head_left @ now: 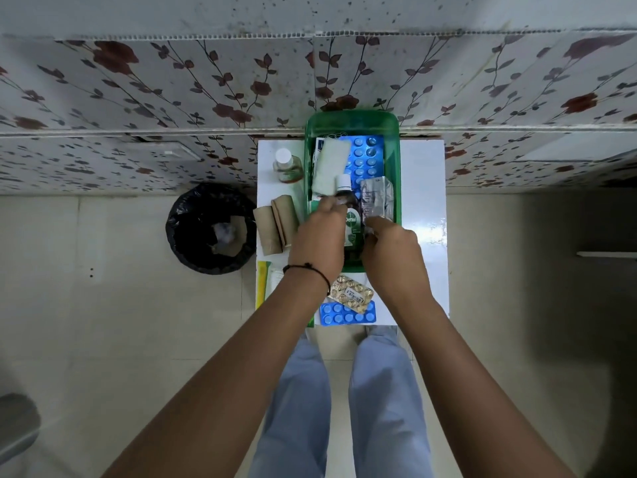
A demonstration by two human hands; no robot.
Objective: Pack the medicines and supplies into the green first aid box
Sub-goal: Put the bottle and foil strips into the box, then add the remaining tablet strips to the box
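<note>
Both hands settling things into the green box

The left hand (319,241) pinches the brown bottle (350,208) lying in the green box (351,120) on the tabletop (422,188); the right hand (391,250) pinches a silver strip (377,198). The crowded box may push the bottle up against the white pad (329,167).
</note>
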